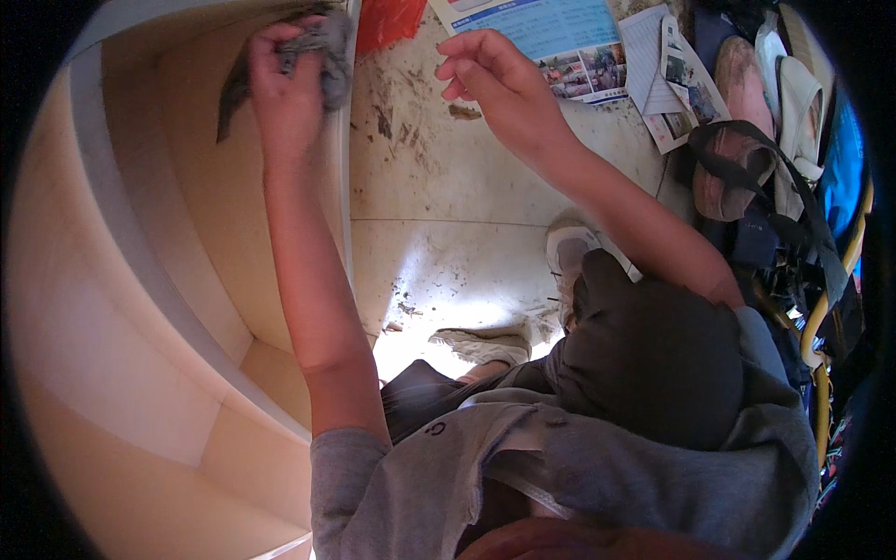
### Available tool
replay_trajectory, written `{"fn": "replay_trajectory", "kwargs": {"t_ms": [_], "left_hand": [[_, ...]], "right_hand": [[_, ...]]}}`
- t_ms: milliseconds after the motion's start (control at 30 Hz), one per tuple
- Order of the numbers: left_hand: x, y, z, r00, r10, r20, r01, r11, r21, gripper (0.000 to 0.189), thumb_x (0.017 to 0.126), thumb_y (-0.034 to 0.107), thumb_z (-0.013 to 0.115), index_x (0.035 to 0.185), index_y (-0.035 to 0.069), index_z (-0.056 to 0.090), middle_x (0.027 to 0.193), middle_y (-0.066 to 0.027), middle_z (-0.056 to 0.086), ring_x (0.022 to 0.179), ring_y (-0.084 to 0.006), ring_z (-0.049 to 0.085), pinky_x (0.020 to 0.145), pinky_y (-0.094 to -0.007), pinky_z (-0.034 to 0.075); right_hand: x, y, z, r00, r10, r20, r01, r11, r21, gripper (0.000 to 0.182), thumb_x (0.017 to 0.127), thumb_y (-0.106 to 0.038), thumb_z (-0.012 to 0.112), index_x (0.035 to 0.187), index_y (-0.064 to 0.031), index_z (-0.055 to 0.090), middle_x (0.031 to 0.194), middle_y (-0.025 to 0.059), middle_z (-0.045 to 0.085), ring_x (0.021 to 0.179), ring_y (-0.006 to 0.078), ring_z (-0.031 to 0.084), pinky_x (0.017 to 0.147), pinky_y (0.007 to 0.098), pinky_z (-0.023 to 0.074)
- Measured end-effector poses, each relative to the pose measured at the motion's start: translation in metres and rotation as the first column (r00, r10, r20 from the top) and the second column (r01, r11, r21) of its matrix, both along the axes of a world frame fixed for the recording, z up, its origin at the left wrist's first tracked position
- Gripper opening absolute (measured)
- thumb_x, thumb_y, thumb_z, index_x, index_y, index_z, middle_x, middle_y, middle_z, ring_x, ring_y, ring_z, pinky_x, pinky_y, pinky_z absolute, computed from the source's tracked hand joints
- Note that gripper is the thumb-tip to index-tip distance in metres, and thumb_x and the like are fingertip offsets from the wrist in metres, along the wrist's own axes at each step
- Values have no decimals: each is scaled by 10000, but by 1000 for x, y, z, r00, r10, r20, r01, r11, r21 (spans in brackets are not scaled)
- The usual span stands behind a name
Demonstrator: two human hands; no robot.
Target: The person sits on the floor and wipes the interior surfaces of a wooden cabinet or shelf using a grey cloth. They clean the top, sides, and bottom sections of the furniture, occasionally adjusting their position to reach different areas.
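Note:
At the top left my left hand [288, 87] grips a crumpled grey cloth [334, 59], slightly blurred. The cloth lies inside the lowest compartment of a light wooden shelf unit [210, 182], near its front edge, and a dark flap of it hangs to the left. My right hand [493, 84] is over the dirty tiled floor [448, 175], fingers loosely curled and apart, holding nothing. Behind its fingers lies a printed sheet [546, 42] with blue areas and photographs.
A red plastic piece [388, 24] lies beside the shelf. Folded papers [665, 84] are on the floor at the upper right. Pink shoes [731, 161], a white shoe [798, 126], a black strap [791, 168] and a yellowish metal frame [815, 329] crowd the right side.

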State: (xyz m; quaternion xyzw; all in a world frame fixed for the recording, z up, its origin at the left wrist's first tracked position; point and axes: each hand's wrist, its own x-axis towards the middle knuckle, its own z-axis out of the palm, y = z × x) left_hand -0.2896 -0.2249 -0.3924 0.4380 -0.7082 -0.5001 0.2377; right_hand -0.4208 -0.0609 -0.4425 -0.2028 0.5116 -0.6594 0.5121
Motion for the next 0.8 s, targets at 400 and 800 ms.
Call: {"fn": "replay_trajectory", "kwargs": {"t_ms": [400,800], "left_hand": [[116,-27,38,940,54,-336,9,983,182,379,863,228,549,1172,11,521,1172,-115,540,1038,-252,555,906,-350,455],[84,-57,-19,864,270,425,-15,858,-513,673,750,332,733,1275,25,444,1283,-162,461,1169,-296,471,1008,-396,365]], "right_hand": [[-11,0,19,997,-68,26,67,997,23,176,923,-48,430,1062,-30,536,897,58,607,755,103,582,701,226,455],[5,-3,-2,996,-69,57,71,997,-23,167,920,-52,446,1054,-24,543,888,59,605,758,109,583,720,240,469]]}}
